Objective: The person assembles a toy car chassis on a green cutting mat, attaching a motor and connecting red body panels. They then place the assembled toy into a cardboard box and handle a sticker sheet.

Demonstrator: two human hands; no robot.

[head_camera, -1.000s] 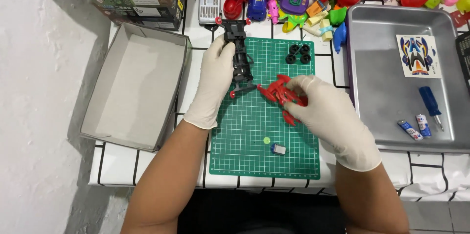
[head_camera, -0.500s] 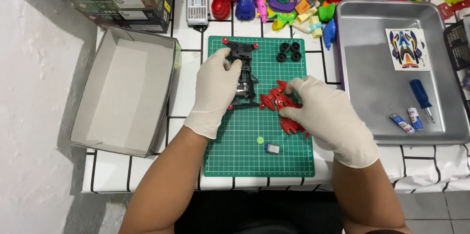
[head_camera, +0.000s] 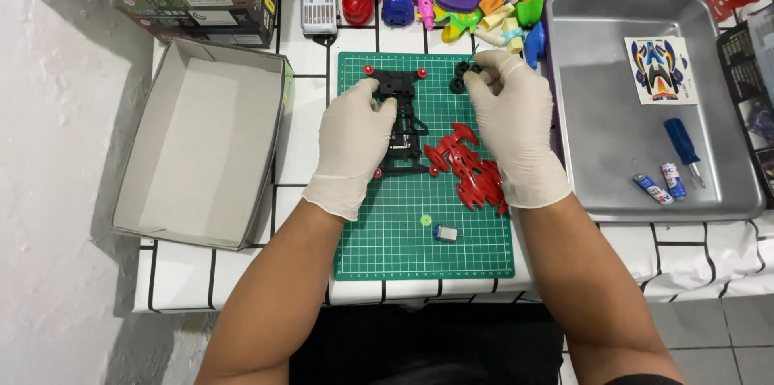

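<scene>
Steadying the black chassis (head_camera: 401, 119) on the green mat (head_camera: 403, 232), gloved left hand (head_camera: 352, 143) gripping it, right hand (head_camera: 513, 127) pinching black wheels (head_camera: 465, 74), red body shell (head_camera: 470, 166) lying between

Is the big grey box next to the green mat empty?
Empty: the open cardboard box shows only its bare inside, with nothing lying in it.
</scene>
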